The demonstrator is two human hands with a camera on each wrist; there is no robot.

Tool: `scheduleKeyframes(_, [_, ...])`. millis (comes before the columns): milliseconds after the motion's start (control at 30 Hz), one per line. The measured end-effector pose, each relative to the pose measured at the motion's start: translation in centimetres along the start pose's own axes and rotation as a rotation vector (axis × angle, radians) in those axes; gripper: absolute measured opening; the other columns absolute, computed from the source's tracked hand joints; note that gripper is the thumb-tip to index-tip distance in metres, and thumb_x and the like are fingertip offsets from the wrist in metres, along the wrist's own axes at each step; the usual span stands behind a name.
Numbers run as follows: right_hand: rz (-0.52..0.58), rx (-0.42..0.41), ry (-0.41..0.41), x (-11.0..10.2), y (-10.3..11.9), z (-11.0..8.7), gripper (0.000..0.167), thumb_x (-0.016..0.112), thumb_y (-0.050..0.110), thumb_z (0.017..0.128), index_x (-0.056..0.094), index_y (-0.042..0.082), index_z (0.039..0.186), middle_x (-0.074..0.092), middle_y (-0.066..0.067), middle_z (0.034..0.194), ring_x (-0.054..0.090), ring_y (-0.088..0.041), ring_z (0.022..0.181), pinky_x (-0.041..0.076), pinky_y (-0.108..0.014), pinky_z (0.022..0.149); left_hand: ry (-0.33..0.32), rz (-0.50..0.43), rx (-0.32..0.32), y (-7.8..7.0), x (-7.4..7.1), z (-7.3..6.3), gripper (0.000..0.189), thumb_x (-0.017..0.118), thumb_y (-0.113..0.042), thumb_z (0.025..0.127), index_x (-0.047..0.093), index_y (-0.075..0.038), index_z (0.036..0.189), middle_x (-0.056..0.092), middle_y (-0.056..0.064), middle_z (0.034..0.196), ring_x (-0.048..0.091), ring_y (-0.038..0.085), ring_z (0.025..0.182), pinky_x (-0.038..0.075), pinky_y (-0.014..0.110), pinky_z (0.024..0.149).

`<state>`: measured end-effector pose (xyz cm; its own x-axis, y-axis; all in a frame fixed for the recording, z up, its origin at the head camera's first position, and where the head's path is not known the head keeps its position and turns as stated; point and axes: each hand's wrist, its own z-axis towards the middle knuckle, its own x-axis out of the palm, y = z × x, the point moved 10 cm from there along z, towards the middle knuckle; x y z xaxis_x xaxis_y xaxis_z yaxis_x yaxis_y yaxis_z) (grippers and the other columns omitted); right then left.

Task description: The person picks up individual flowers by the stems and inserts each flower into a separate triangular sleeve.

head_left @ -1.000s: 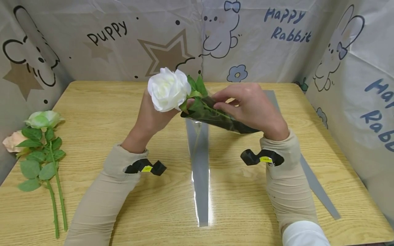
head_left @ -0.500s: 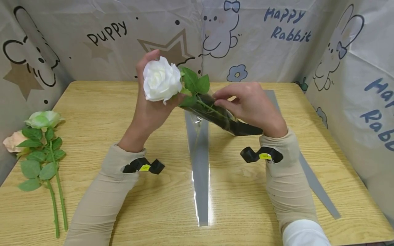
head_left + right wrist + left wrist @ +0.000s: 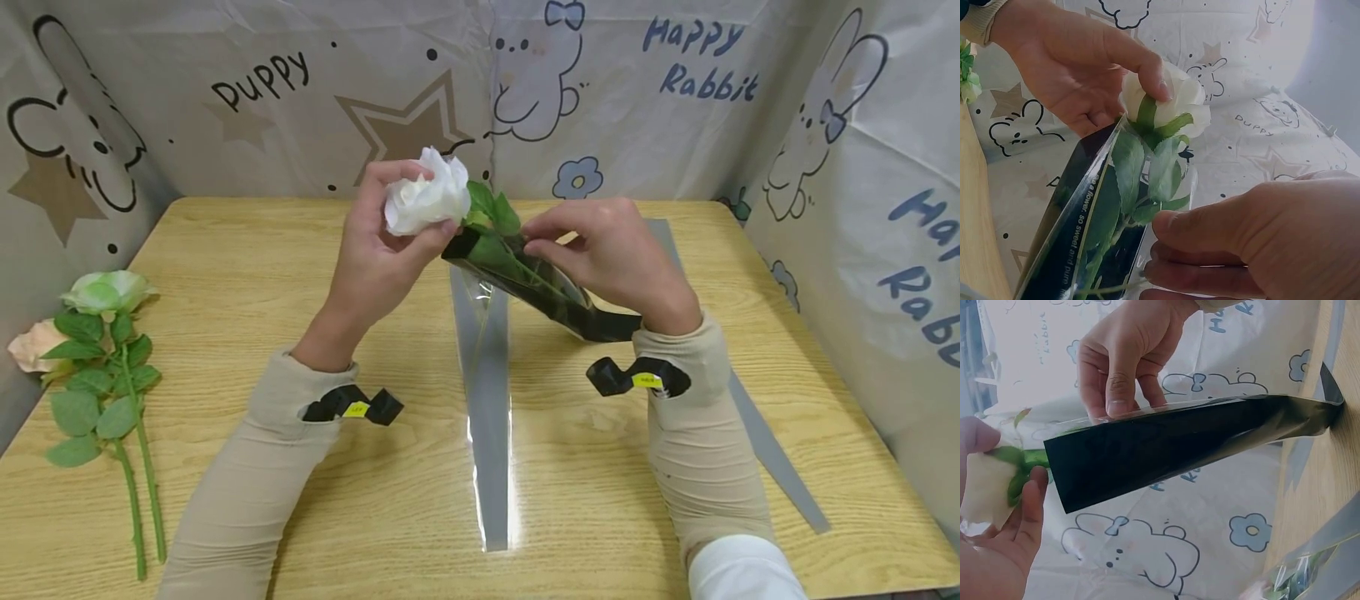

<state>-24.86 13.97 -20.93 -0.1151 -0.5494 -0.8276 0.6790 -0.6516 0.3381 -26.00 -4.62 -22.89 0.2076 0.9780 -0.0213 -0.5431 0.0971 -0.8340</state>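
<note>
A white artificial rose (image 3: 442, 200) is held by its bloom in my left hand (image 3: 363, 267), thumb and fingers curled around the petals. Its leafy stem (image 3: 1125, 219) runs down inside a flower sleeve (image 3: 525, 292), black at the back and clear in front. My right hand (image 3: 611, 258) pinches the sleeve's clear edge near its mouth. In the left wrist view, the sleeve's black back (image 3: 1141, 456) slants down to a bent lower end (image 3: 1332, 394) by the table. The bloom (image 3: 1175, 100) and upper leaves stick out of the sleeve's mouth.
Two artificial roses, one pale green (image 3: 108, 292) and one peach (image 3: 33, 346), lie at the table's left. A grey, clear-edged sleeve (image 3: 487, 433) lies in the middle. Another grey strip (image 3: 776, 467) lies at the right, partly hidden by the right arm. Printed cloth walls enclose the table.
My left hand and the rose rose and shifted left, then came back right and slightly down, turning the bloom. The sleeve's lower end has sunk a little. My right hand has barely moved.
</note>
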Motion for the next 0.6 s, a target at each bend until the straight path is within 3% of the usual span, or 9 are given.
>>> scheduleKeyframes(200, [-0.003,-0.021,-0.031,-0.28,0.13,-0.02,0.016,0.077,0.010,0.093,0.080,0.006,0.108,0.081,-0.010,0.103,0.078,-0.021,0.091,0.065,-0.036,0.074,0.052,0.041,-0.061,0.76,0.62,-0.10,0.043,0.070,0.006,0.090,0.049,0.006,0.128,0.053,0.001,0.129,0.060,0.022,0.107,0.060,0.021,0.083])
scheduleKeyframes(400, [-0.005,-0.025,-0.045,-0.58,0.29,-0.11,0.016,0.078,0.010,0.093,0.079,0.007,0.109,0.081,-0.009,0.104,0.078,-0.021,0.092,0.065,-0.036,0.073,0.064,0.100,-0.070,0.82,0.49,-0.23,0.038,0.067,-0.001,0.095,0.057,0.004,0.131,0.055,0.001,0.124,0.062,0.015,0.085,0.054,0.016,0.065])
scheduleKeyframes(467, [-0.013,-0.022,-0.046,-0.67,0.38,-0.17,0.017,0.077,0.011,0.094,0.079,0.008,0.110,0.081,-0.008,0.104,0.078,-0.020,0.093,0.065,-0.035,0.073,0.051,0.122,-0.066,0.75,0.29,-0.21,0.036,0.068,-0.002,0.094,0.061,0.005,0.129,0.056,0.004,0.128,0.064,0.014,0.092,0.057,0.015,0.070])
scheduleKeyframes(600, [0.000,-0.019,-0.050,-0.79,0.53,-0.25,0.017,0.077,0.011,0.094,0.080,0.009,0.110,0.081,-0.008,0.105,0.078,-0.021,0.093,0.064,-0.036,0.072,0.020,0.168,-0.056,0.52,-0.07,-0.04,0.033,0.072,-0.002,0.092,0.067,0.007,0.124,0.055,0.009,0.133,0.060,0.016,0.116,0.059,0.021,0.096])
